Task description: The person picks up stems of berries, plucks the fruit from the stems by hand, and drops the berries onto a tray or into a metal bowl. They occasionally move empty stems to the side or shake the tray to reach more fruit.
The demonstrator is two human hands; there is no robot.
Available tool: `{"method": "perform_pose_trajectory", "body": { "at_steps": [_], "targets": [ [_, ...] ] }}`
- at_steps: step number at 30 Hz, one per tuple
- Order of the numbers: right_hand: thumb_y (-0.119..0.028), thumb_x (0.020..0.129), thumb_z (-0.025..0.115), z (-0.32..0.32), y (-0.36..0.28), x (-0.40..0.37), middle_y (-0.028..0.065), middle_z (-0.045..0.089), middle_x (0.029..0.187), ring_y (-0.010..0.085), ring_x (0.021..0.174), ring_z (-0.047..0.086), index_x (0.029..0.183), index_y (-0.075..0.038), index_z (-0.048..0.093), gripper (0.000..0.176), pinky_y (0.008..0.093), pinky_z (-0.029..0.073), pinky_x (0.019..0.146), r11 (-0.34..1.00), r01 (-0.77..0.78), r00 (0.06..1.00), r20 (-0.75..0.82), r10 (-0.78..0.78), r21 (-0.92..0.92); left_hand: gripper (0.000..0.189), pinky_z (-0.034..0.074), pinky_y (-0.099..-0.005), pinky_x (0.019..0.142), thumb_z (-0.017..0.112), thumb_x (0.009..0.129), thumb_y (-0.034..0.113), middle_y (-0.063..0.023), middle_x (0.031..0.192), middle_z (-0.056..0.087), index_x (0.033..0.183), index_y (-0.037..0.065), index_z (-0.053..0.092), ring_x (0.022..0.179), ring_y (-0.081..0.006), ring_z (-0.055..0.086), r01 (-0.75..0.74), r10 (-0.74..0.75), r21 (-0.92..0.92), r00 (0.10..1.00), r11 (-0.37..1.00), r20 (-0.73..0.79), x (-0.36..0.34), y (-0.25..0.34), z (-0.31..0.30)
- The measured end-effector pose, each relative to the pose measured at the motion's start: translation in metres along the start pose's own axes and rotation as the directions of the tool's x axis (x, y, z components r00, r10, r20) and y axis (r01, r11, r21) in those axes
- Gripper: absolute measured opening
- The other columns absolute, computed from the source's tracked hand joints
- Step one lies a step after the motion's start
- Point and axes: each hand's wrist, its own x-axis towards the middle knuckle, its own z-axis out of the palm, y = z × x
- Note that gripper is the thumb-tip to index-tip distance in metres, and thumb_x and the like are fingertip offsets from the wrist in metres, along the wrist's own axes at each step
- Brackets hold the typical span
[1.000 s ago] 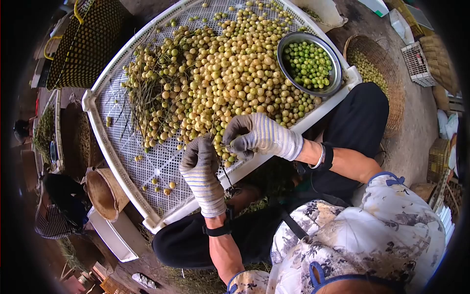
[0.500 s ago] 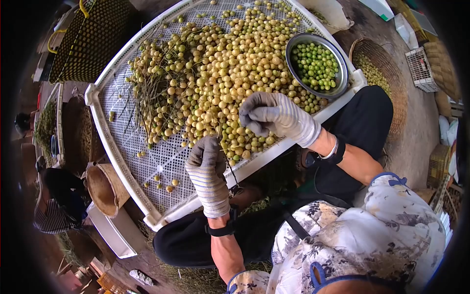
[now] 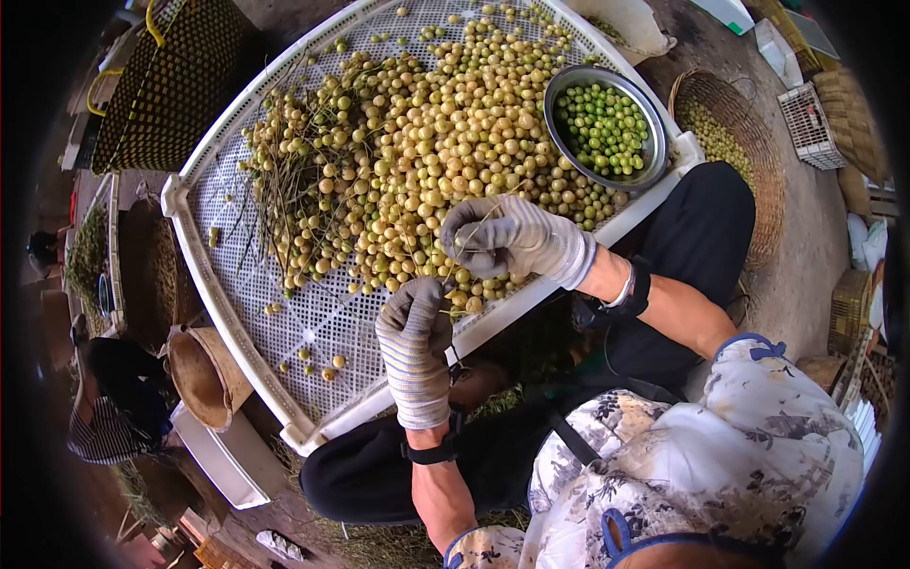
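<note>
In striped gloves, both my hands work over a heap of round yellow fruits (image 3: 464, 128) on a white perforated tray (image 3: 237, 332). My left hand (image 3: 415, 341) is at the tray's near edge, fingers pinched around a thin stem that pokes out by the thumb. To its upper right, my right hand (image 3: 517, 239) has thumb and fingertips closed on a thin twig (image 3: 482, 220). Stems with fruit still attached (image 3: 284, 180) lie tangled on the heap's left. A metal bowl (image 3: 658, 163) of small green fruits (image 3: 599, 128) sits at the tray's right corner.
Right of the tray stands a wicker basket (image 3: 763, 180) with more fruits. A tan bucket (image 3: 223, 375) and a white bin (image 3: 223, 455) are at the left, near another person (image 3: 118, 389). A black-and-yellow woven basket (image 3: 180, 85) stands at the upper left.
My right hand has moved down and left, closer to my left hand, and a twig now shows at its fingertips. My left hand has shifted slightly right and down.
</note>
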Motion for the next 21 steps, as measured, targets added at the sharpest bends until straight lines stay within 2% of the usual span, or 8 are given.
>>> {"method": "perform_pose_trajectory", "body": {
  "at_steps": [3, 4, 7, 9, 11, 15, 18, 21],
  "targets": [
    [-0.024, 0.088, 0.070, -0.021, -0.001, 0.009, 0.0011, 0.055, 0.076, 0.0068, 0.054, 0.041, 0.103, -0.003, 0.060, 0.028, 0.0222, 0.032, 0.048, 0.967, 0.112, 0.993, 0.017, -0.119, 0.228, 0.023, 0.016, -0.0199, 0.041, 0.068, 0.091, 0.027, 0.0088, 0.058, 0.036, 0.082, 0.009, 0.056, 0.045, -0.0011, 0.026, 0.013, -0.007, -0.095, 0.998, 0.995, 0.066, -0.001, 0.003, -0.004],
    [-0.023, 0.090, 0.067, -0.029, -0.004, 0.014, 0.0037, 0.058, 0.087, 0.0072, 0.057, 0.044, 0.104, -0.004, 0.059, 0.025, 0.0215, 0.034, 0.049, 0.947, 0.116, 0.988, 0.061, -0.140, 0.298, 0.024, 0.016, -0.0199, 0.041, 0.068, 0.091, 0.027, 0.0089, 0.059, 0.036, 0.082, 0.009, 0.056, 0.045, -0.0009, 0.025, 0.013, -0.001, -0.129, 0.995, 0.992, 0.095, -0.001, 0.004, -0.004],
    [-0.024, 0.091, 0.066, -0.013, -0.011, 0.004, 0.0066, 0.059, 0.097, 0.0076, 0.061, 0.048, 0.110, -0.005, 0.059, 0.029, 0.0199, 0.036, 0.051, 1.000, 0.007, 0.990, -0.138, -0.009, -0.010, 0.024, 0.015, -0.0198, 0.041, 0.067, 0.092, 0.027, 0.0089, 0.059, 0.036, 0.082, 0.009, 0.055, 0.045, -0.0004, 0.024, 0.045, -0.033, -0.114, 0.994, 0.992, 0.108, -0.003, 0.005, 0.000],
    [-0.036, 0.088, 0.071, -0.007, -0.001, -0.001, 0.0007, 0.062, 0.078, 0.0074, 0.061, 0.052, 0.120, -0.004, 0.059, 0.047, 0.0203, 0.038, 0.051, 0.991, -0.032, 0.998, 0.053, 0.039, -0.129, 0.023, 0.016, -0.0195, 0.041, 0.066, 0.092, 0.026, 0.0087, 0.060, 0.036, 0.083, 0.008, 0.055, 0.045, -0.0004, 0.024, 0.048, -0.030, -0.139, 0.992, 0.989, 0.124, -0.002, -0.002, -0.002],
    [-0.036, 0.086, 0.073, 0.000, 0.007, -0.001, -0.0010, 0.060, 0.073, 0.0074, 0.056, 0.049, 0.114, -0.004, 0.063, 0.045, 0.0204, 0.036, 0.051, 0.973, -0.038, 0.995, 0.081, 0.058, -0.228, 0.023, 0.016, -0.0193, 0.042, 0.066, 0.093, 0.026, 0.0086, 0.060, 0.036, 0.084, 0.008, 0.056, 0.046, -0.0004, 0.024, 0.052, -0.036, -0.132, 0.992, 0.990, 0.122, -0.003, -0.003, -0.002],
    [-0.033, 0.086, 0.074, -0.002, 0.012, -0.002, -0.0013, 0.060, 0.072, 0.0059, 0.056, 0.048, 0.107, -0.004, 0.064, 0.038, 0.0197, 0.036, 0.050, 0.998, -0.054, 0.996, 0.062, 0.057, -0.045, 0.023, 0.016, -0.0192, 0.042, 0.066, 0.093, 0.027, 0.0081, 0.061, 0.038, 0.086, 0.006, 0.058, 0.046, -0.0007, 0.025, 0.064, -0.048, -0.128, 0.991, 0.990, 0.125, -0.006, 0.001, -0.002],
    [-0.032, 0.090, 0.070, 0.000, 0.003, -0.002, -0.0005, 0.060, 0.073, 0.0059, 0.055, 0.048, 0.107, -0.003, 0.064, 0.034, 0.0195, 0.035, 0.048, 0.994, 0.038, 0.997, -0.061, -0.045, -0.105, 0.025, 0.015, -0.0192, 0.042, 0.064, 0.095, 0.029, 0.0082, 0.061, 0.036, 0.091, 0.005, 0.059, 0.046, -0.0012, 0.023, 0.051, -0.016, -0.186, 0.982, 0.981, 0.189, -0.001, -0.003, -0.011],
    [-0.026, 0.095, 0.063, -0.005, -0.024, 0.005, 0.0014, 0.062, 0.076, 0.0058, 0.057, 0.050, 0.107, 0.002, 0.063, 0.031, 0.0202, 0.038, 0.048, 0.932, 0.227, 0.961, -0.088, -0.261, -0.282, 0.036, 0.014, -0.0194, 0.041, 0.065, 0.094, 0.039, 0.0095, 0.058, 0.031, 0.093, 0.003, 0.060, 0.045, -0.0005, 0.021, -0.068, 0.090, -0.338, 0.995, 0.939, 0.048, -0.003, 0.005, -0.010]
  ]
}}
